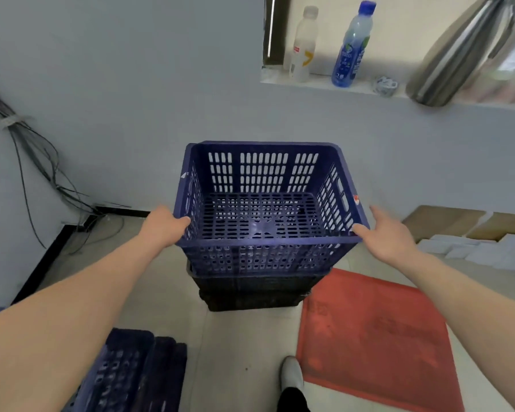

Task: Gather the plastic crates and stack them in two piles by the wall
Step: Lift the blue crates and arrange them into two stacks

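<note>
Seating the blue crate (262,221) squarely on the black crates (250,292) by the far wall (131,84) calls for even downward pressure. The left hand (164,227) grips its near-left rim; the right hand (390,236) lies spread against the near-right corner. Spare crates (131,373) wait near left.

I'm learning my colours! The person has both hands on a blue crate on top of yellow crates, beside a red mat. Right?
The head view shows black crates, not yellow, under the blue crate. The left hand and right hand touch it; the red mat lies beside.
</note>
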`<state>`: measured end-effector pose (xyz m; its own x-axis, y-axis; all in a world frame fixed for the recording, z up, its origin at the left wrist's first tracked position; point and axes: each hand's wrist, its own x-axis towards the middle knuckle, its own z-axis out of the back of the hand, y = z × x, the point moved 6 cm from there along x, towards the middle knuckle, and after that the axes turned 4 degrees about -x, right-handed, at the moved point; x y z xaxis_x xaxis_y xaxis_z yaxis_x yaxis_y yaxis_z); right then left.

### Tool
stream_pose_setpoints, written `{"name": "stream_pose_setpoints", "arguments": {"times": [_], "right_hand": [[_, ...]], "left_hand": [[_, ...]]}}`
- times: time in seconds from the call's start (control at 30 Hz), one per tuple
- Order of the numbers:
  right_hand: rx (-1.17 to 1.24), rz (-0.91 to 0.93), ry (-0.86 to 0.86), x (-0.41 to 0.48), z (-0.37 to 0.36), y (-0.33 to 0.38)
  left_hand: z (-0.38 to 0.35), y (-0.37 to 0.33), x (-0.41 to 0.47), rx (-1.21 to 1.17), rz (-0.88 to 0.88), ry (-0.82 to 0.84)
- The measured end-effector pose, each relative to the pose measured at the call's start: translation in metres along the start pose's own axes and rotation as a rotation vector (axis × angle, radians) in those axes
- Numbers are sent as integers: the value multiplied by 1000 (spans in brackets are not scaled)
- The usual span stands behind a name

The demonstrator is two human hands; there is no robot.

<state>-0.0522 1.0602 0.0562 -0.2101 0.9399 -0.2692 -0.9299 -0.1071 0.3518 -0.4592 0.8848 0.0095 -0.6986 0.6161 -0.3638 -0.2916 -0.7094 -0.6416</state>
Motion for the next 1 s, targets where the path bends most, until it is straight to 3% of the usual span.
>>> {"name": "stream_pose_setpoints", "arguments": {"times": [0.33,0.5,1.0], "right_hand": [[123,-39,113,137,-46,-32],[123,-123,10,150,-67,-34],[53,-71,-4,174,-74,-35]], "left_hand": [[-36,1,60,265,158,-123],[-35,2,72,360,193,-141],[-47,19,56,384,229,-264]]}}
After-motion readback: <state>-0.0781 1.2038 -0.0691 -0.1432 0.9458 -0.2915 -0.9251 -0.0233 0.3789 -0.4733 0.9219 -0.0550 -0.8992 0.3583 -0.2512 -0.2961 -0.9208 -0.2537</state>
